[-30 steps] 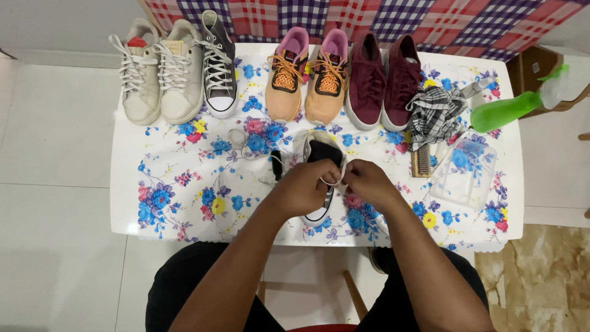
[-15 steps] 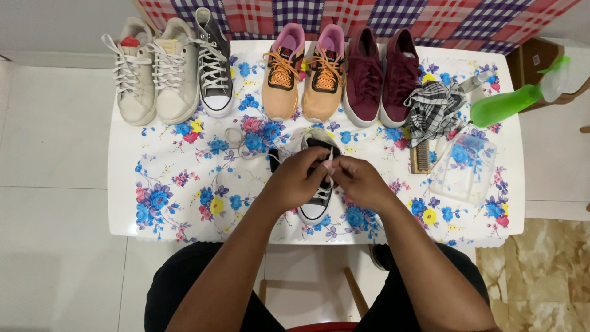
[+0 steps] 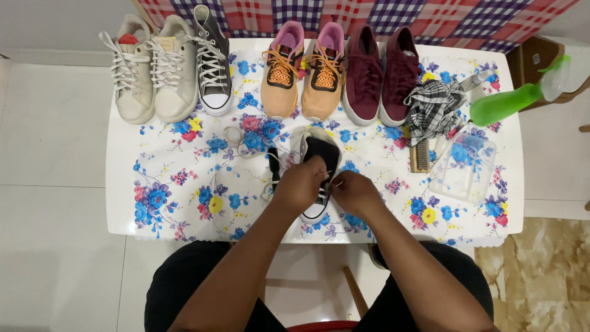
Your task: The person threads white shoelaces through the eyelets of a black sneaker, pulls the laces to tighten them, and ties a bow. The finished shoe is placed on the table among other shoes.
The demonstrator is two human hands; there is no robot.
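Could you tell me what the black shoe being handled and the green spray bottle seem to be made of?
Black shoe: probably canvas, matte and woven-looking, with a white, likely rubber toe cap. Green bottle: likely plastic, smooth and slightly translucent with a soft sheen.

A black sneaker (image 3: 321, 161) with white toe is lying on the white tabletop (image 3: 184, 184) showing blue, pink and yellow flowers; maroon shoes (image 3: 381, 74), orange-pink trainers (image 3: 301, 74), a green spray bottle (image 3: 501, 106).
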